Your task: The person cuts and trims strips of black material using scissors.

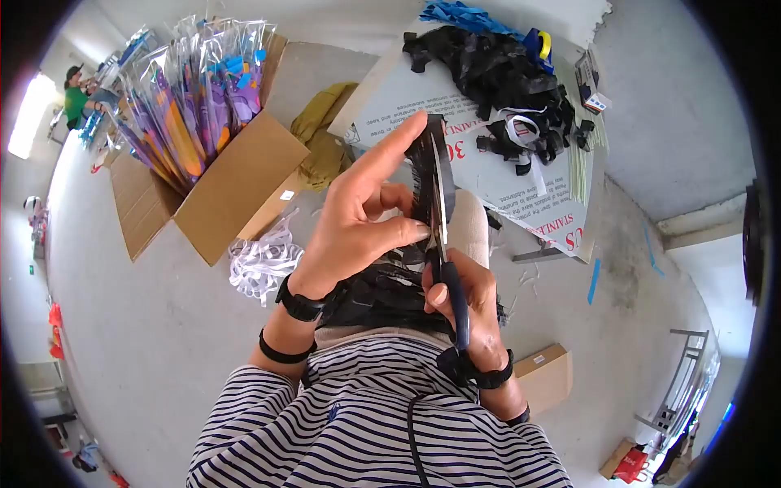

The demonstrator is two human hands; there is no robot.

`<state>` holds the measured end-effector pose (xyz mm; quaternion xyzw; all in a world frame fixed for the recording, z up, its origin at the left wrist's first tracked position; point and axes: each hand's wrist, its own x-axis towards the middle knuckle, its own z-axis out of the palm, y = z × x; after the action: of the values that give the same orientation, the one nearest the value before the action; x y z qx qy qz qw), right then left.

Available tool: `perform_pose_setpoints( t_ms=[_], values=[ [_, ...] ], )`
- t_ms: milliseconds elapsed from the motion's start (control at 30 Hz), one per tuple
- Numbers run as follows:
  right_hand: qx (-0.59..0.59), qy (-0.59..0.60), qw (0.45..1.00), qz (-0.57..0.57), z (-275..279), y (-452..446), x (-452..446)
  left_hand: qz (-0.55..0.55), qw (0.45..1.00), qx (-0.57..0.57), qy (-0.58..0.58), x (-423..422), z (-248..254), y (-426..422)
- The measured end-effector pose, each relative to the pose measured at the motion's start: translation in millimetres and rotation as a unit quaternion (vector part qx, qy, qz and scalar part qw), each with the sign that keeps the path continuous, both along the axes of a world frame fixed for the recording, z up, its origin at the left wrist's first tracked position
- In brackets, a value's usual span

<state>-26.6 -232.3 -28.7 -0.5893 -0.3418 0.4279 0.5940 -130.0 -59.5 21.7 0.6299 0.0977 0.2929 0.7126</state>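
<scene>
L hand [350,218] pinches black strip [421,175] btwn thumb & fingers; R hand [478,294] grips scissors [442,207] by handles, blades along strip, both nr edge of table [480,183]. Gray floor [154,325] spreads wide to L, round box [240,185].

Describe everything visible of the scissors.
The scissors have bright, metal-looking blades and dark blue-black handles. They are gripped in the right hand, which partly hides the handles, tips pointing forward. The blades lie along the black strip that the left hand holds; whether they're slightly parted is unclear.
</scene>
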Motion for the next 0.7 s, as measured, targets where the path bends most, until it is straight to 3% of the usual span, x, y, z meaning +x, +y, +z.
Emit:
perform_pose_setpoints(
  t_ms=[367,433,533,700],
  values=[
    [-0.008,0.004,1.0,-0.03,5.4,-4.3,-1.7,-0.02,1.0,-0.009,-0.006,-0.3,-10.4,7.1],
    [-0.013,-0.008,1.0,-0.028,3.2,-6.7,-0.2,-0.001,0.995,0.083,-0.054,4.0,-19.1,15.5],
    [-0.018,-0.023,0.999,-0.014,-0.2,-9.9,2.0,0.034,0.997,-0.016,-0.062,4.5,-11.0,14.5],
    [-0.036,0.025,0.999,-0.009,3.1,-9.0,0.5,0.055,0.998,0.012,-0.032,5.4,-6.6,16.7]
  ],
)
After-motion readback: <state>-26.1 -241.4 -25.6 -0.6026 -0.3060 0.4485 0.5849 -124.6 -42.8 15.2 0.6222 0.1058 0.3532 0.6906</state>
